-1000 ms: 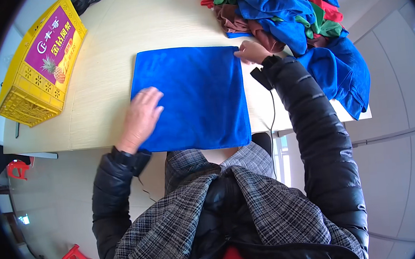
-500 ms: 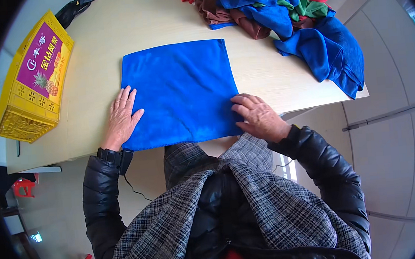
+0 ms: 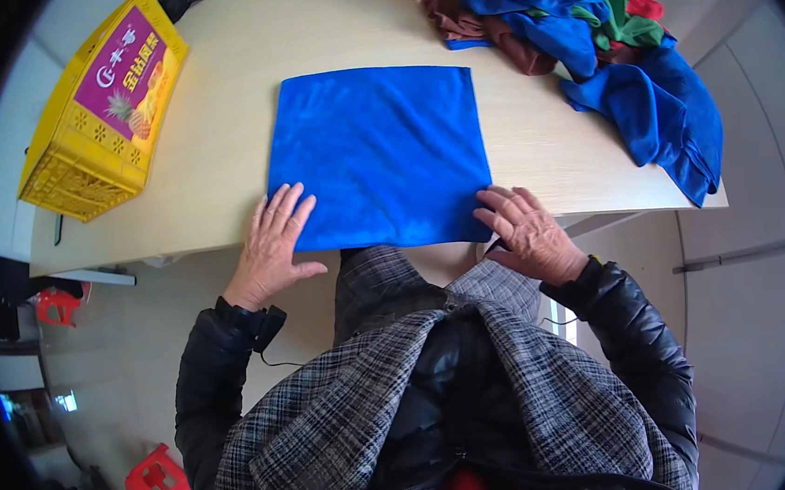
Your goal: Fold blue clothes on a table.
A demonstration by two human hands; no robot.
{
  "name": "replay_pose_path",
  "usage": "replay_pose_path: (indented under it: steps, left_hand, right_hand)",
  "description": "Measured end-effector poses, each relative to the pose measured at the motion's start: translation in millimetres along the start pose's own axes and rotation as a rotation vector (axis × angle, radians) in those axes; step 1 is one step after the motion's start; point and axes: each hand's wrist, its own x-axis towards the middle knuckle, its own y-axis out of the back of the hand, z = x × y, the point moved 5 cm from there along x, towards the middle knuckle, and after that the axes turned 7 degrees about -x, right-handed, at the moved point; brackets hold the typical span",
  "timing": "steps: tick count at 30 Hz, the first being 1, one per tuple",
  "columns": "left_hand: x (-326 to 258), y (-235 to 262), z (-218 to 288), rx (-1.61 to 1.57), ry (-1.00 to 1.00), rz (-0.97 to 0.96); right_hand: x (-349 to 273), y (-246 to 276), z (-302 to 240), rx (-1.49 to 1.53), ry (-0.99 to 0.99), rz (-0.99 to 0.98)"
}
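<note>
- Two bare hands rest at the near edge of a pale wooden table (image 3: 217, 158), both flat and holding nothing.
- The left hand (image 3: 273, 246) lies palm down at about 7 o'clock from the square bright-blue microfibre cloth (image 3: 380, 153); its fingers are spread, and the fingertips touch the cloth's near left corner.
- The right hand (image 3: 529, 231) lies at about 5 o'clock from the cloth, fingers loosely spread and pressed on the near right corner, where the cloth meets the table edge.
- The cloth is spread flat in the middle of the table, its near hem along the table's front edge, just in front of the person's chest.
- At 10 o'clock from the cloth, well apart from it, stands a yellow plastic lattice crate (image 3: 91, 113) with a purple and yellow printed panel on top.
- At 1 to 2 o'clock lies a heap of crumpled cloths in blue, green, red and brown (image 3: 568, 15), near the blue cloth's far right corner; whether they touch I cannot tell.
- One loose blue cloth (image 3: 662, 119) from the heap trails over the table's right end, at 3 o'clock.
- On the floor at 7 o'clock sits a small red plastic stool (image 3: 159, 480).
</note>
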Motion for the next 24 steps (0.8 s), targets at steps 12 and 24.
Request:
replay_pose_path:
  steps: [12,24]
  left_hand:
    - [-34.3,-7.3,-33.2,-0.001,-0.180,0.424]
    - [28.9,77.5,-79.0,-0.762,0.362,0.244]
  right_hand:
    - [26.1,-27.7,17.9,-0.024,0.046,0.185]
    - [57.7,10.8,93.5,1.005,-0.557,-0.218]
